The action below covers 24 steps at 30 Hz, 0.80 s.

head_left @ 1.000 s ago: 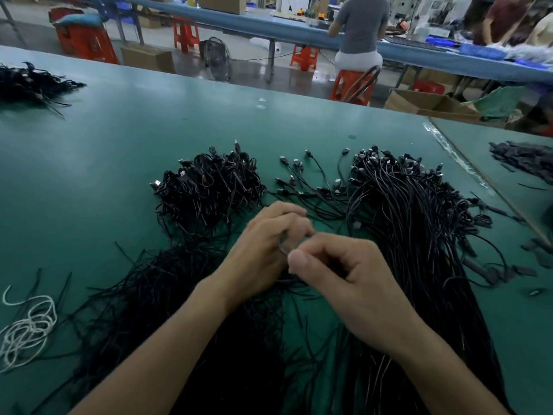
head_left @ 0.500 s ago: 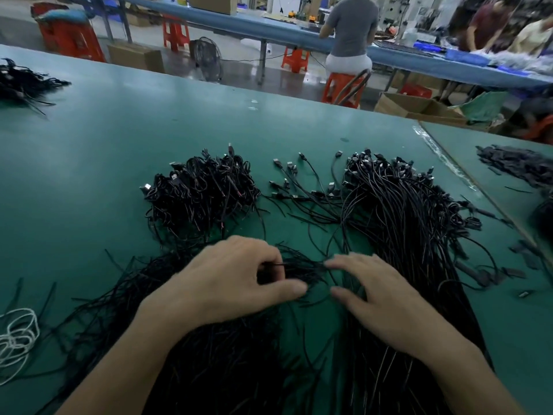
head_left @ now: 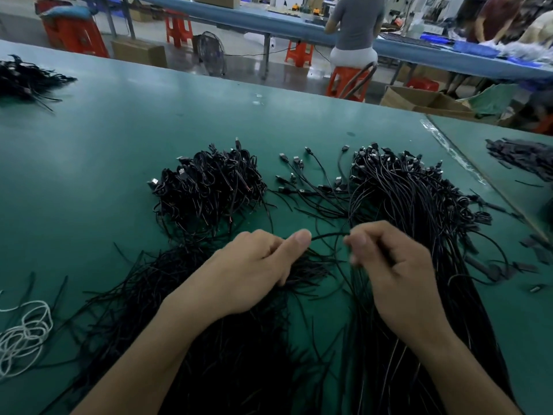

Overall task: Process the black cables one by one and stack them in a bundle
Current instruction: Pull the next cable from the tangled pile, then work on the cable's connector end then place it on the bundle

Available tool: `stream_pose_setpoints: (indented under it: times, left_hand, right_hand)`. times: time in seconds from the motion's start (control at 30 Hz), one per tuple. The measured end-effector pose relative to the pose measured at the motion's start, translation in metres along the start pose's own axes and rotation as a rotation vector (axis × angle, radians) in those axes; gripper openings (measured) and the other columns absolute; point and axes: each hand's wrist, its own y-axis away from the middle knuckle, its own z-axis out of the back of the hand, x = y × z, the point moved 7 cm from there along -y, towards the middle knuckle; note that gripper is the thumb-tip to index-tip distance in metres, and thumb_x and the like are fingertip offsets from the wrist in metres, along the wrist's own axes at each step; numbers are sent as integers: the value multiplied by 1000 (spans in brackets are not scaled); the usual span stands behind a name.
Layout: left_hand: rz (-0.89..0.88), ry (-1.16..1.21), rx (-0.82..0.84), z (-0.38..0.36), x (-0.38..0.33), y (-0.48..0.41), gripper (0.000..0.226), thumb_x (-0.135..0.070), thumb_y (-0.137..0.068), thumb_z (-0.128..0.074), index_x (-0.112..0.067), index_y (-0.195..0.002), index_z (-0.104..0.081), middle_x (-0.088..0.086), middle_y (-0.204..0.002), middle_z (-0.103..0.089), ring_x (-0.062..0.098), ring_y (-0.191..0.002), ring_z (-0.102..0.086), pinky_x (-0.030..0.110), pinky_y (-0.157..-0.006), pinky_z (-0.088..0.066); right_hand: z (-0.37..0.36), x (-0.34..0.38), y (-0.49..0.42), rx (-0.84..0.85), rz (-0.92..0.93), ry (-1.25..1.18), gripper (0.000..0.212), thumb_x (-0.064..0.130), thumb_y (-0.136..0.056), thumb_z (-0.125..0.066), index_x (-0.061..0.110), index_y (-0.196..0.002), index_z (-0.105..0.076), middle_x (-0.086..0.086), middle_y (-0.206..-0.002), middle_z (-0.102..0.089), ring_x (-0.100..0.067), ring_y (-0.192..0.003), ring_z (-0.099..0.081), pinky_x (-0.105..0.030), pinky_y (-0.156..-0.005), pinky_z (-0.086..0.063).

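Black cable (head_left: 327, 234), pinched in left fingers (head_left: 298, 238), gripped in curled right fingers (head_left: 357, 241)

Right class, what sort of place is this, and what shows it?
Probably a factory assembly floor: heaps of black cables on a long green worktable, with other workers at a blue bench behind.

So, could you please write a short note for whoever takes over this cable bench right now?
Left hand: pinches a single black cable.
Right hand: pinches the same cable, which spans between them above the green table.
Done: a folded bundle lies behind the left hand.
Left: the long cable heap on the right and a few loose cables in between.
Whether the near-left heap is finished, I cannot tell.
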Motion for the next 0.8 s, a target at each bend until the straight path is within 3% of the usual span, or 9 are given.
stream_pose_setpoints:
  times: [0.13,0.23,0.3,0.37,0.43,0.5,0.6,0.67,0.8]
  left_hand:
    - [-146,508,313,-23,-27,12,60,-58,-101,-32,-21,-58,-53,-8,-50,-31,12,-44,-25,20,-48,-29]
    - [-174,887,288,-21,-35,12,51,-48,-101,-38,-17,-69,-64,-5,-53,-32,11,-44,-24,19,-43,-28]
    - [-157,1060,160,-17,-28,5,50,-46,-101,-40,-13,-84,-74,-2,-58,-46,11,-48,-41,20,-46,-39]
    - [-167,1029,-21,-14,-18,-1,49,-46,-98,-41,-12,-100,-76,4,-78,-68,17,-71,-66,24,-65,-55]
    - [-202,783,-210,-9,-10,-3,47,-43,-99,-39,-14,-110,-73,4,-96,-75,17,-95,-71,27,-83,-56]
    - [-203,453,-253,-9,-11,-3,40,-38,-102,-37,-19,-107,-73,-3,-95,-75,10,-93,-71,24,-82,-56]
    - [-133,177,-103,-20,-11,-4,42,-31,-106,-41,-23,-74,-66,-12,-64,-65,0,-58,-58,20,-58,-47]
    - [-51,271,26,-26,-10,-1,53,-37,-107,-39,-22,-61,-61,-11,-47,-54,1,-41,-45,14,-46,-37]
    - [-48,607,282,-33,-24,10,67,-57,-102,-28,-19,-55,-56,-11,-44,-32,8,-39,-26,16,-44,-28]
  right_hand:
    - [-6,-5,-6,-4,-133,-84,19,42,-91,-57,31,-84,-70,11,-70,-65,-3,-59,-53,-17,-55,-42]
    - [-38,-1,9,288,-153,-156,20,42,-93,-55,34,-85,-71,13,-72,-66,-1,-62,-53,-18,-58,-42]
    - [-55,1,23,440,-178,-126,16,39,-97,-54,37,-92,-69,16,-67,-60,-1,-56,-45,-15,-54,-37]
    - [-62,3,30,516,-162,14,15,33,-101,-52,33,-92,-65,15,-64,-55,-3,-52,-41,-16,-49,-32]
    - [-59,11,29,534,-98,133,19,35,-101,-51,30,-85,-61,16,-69,-57,-6,-56,-49,-17,-51,-35]
    - [-50,21,22,485,-23,179,19,36,-97,-54,28,-83,-64,17,-75,-60,-6,-67,-56,-17,-56,-40]
    - [-25,29,7,327,44,201,15,42,-87,-65,30,-79,-70,18,-72,-55,-5,-66,-53,-12,-59,-37]
    - [-7,31,-4,219,41,123,16,46,-82,-70,31,-77,-72,12,-69,-55,-6,-61,-47,-9,-57,-34]
    - [-8,24,-16,152,-72,-227,18,37,-80,-76,21,-75,-73,4,-63,-64,0,-55,-49,-13,-53,-41]
